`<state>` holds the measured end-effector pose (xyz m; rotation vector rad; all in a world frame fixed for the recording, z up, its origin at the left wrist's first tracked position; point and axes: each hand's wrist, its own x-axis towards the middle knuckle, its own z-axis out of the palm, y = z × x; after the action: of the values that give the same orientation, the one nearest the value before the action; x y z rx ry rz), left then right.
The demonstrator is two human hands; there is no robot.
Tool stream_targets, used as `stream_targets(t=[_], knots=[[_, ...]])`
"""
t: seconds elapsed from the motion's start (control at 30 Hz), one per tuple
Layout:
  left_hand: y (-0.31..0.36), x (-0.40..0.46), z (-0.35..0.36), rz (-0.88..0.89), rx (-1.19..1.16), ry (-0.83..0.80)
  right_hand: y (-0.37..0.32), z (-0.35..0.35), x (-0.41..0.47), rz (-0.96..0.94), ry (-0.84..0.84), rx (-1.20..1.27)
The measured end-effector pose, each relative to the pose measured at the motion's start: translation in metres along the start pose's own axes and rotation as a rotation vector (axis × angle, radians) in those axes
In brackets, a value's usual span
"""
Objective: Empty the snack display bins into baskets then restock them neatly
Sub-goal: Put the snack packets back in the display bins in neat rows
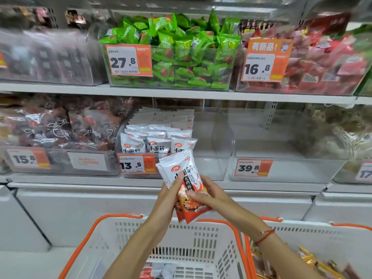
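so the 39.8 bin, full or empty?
Empty as far as visible. The 39.8 bin shows only clear walls and bare floor, while the 13.5 bin beside it holds white packets.

Both hands (191, 190) raised together, fingers curled, gripping.

This is a shop, in a snack aisle. White metal shelves (181, 94) carry clear plastic display bins (169, 85) heaped with wrapped snacks. Orange-and-white price tags (128, 60) with barcodes are fixed to the bin fronts, reading 27.8, 16.8, 15.8, 13.5 and 39.8; the tag at the upper shelf's right end carries an added orange promotional sign (268, 46). Below the lower shelf's front edge stand two white shopping baskets (181, 238) with orange handles.
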<state>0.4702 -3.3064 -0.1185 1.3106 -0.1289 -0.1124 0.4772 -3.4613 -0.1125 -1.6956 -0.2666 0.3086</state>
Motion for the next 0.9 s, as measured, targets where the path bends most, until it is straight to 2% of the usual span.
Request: stream_targets(t=[0.07,0.2,0.37,0.5,0.63,0.7,0.8,0.9], knots=[[0.007,0.003,0.008,0.015,0.051,0.023,-0.009,-0.003,-0.001,-0.032,0.002,0.041],[0.015,0.014,0.017,0.032,0.287,0.083,-0.024,-0.015,0.0,-0.085,0.083,-0.042],[0.033,0.02,0.017,0.172,0.617,-0.125,-0.045,-0.035,-0.006,-0.137,0.05,-0.202],[0.065,0.027,0.012,0.153,0.553,-0.278,-0.052,-0.039,-0.005,-0.225,0.125,-0.271],[0.087,0.036,0.014,0.187,0.61,-0.402,-0.054,-0.039,0.0,-0.251,0.185,-0.214],[0.083,0.044,0.016,0.284,0.744,-0.403,-0.055,-0.038,0.006,-0.247,0.171,-0.145],[0.074,0.056,0.015,0.412,0.994,-0.318,-0.06,-0.038,0.012,-0.259,0.166,-0.148],[0.073,0.071,0.018,0.449,1.04,-0.316,-0.063,-0.038,0.019,-0.305,0.181,-0.051]])
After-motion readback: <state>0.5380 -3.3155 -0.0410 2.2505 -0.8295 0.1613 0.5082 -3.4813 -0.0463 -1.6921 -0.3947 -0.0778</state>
